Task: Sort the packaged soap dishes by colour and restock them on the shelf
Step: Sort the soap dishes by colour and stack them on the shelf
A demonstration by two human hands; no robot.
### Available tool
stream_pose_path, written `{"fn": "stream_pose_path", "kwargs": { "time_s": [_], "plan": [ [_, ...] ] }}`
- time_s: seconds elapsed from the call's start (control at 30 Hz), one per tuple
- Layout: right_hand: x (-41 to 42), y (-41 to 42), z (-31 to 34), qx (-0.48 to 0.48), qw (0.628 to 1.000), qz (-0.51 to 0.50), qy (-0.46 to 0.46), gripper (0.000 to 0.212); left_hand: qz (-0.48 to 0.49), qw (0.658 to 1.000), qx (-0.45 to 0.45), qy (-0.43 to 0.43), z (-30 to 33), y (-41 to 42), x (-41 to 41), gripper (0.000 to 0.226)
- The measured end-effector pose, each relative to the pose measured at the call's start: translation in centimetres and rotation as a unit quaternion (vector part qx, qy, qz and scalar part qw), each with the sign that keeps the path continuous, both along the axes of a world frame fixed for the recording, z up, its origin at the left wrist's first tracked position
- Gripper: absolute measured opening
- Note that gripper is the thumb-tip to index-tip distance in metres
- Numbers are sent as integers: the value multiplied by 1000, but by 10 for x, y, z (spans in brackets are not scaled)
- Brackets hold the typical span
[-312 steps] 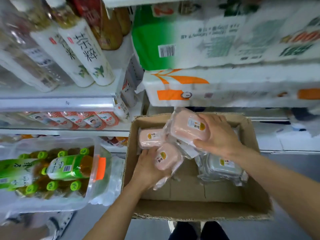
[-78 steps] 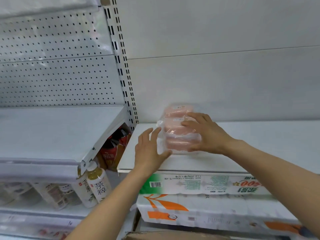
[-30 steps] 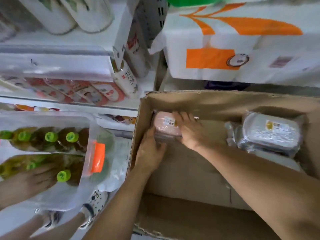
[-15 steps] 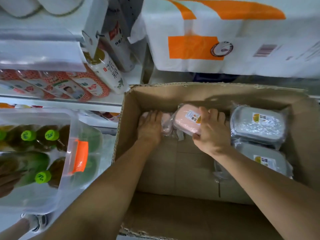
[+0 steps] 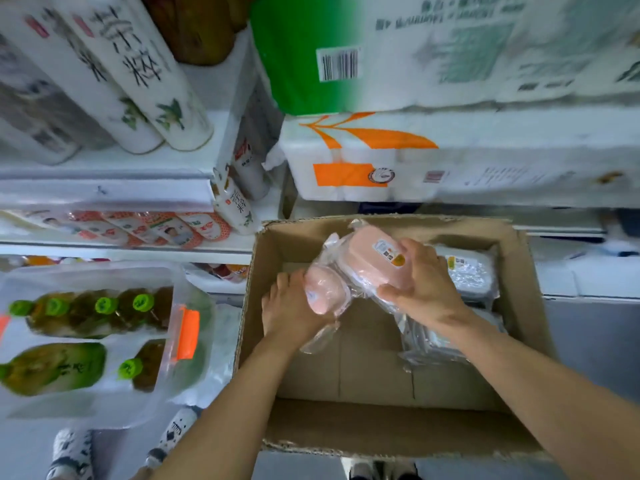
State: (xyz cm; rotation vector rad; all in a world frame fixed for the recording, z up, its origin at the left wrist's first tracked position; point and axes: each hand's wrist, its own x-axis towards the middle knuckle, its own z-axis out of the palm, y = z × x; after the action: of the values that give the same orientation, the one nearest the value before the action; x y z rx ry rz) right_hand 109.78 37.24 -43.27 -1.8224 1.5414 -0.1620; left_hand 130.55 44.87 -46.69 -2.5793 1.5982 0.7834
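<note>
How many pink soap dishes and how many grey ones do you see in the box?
Pink plastic-wrapped soap dishes: 2, one gripped by the right hand, one by the left hand.
Grey plastic-wrapped soap dishes: 1 clearly seen; the wrappers below are too blurred to count.
Total: 3

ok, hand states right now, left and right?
Left hand: holding a pink packaged soap dish.
Right hand: holding a second pink soap dish, the labelled one, above the cardboard box.

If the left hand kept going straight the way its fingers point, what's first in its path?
Probably the far wall of the brown cardboard box. The left hand, holding a pink wrapped soap dish, points up-frame toward it; depth is uncertain.
</note>
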Motion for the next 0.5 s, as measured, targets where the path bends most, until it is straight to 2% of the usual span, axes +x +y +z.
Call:
{"fn": "stream_pose_path", "kwargs": {
  "time_s": [0.1, 0.3, 0.4, 0.5],
  "plan": [
    [-11, 2, 53, -15, 997, -14, -68, 88, 17, 998, -57, 23, 60, 5, -1, 96],
    [-32, -2, 173, -33, 983, -44, -175, 70, -7, 984, -175, 32, 186, 4, -7, 87],
    [-38, -4, 231, -60, 977, -26, -203, 66, -51, 981, -187, 27, 245, -1, -4, 94],
    [-41, -9, 281, -109, 976, -2, -189, 64, -80, 972, -219, 17, 294, -9, 4, 91]
  ]
}}
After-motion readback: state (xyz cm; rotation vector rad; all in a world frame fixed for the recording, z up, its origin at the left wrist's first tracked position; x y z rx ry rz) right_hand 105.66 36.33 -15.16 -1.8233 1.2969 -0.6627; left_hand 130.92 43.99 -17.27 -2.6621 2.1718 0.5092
